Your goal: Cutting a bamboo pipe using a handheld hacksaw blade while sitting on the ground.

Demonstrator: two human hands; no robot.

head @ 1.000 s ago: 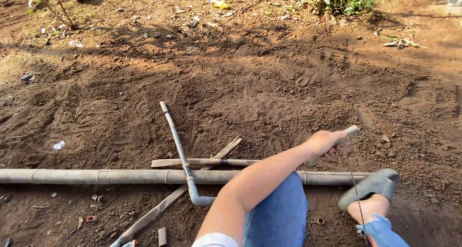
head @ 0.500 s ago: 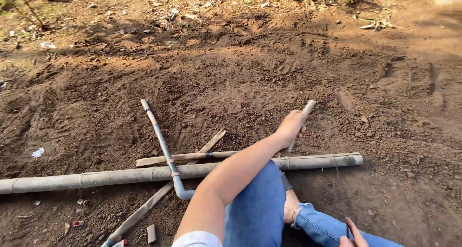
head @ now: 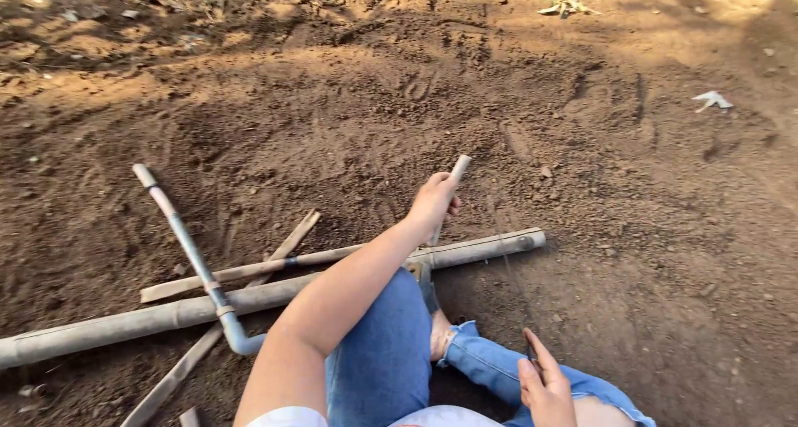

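My left hand is stretched forward and shut on a short pale stick, whose tip pokes up above the fingers. It hovers just beyond a long bamboo pole lying across the dirt. My right hand sits low by my knee in blue jeans, fingers extended. A thin dark strip runs along its thumb; whether the hand grips it is unclear.
A grey pipe with an elbow bend lies over the pole at left. Two flat wooden slats cross beneath it. All around is loose brown soil, with a white scrap at the far right.
My left hand has drawn the stick back and to the left, closer to the pole. My shod foot has pulled in, and my right hand has risen into view.
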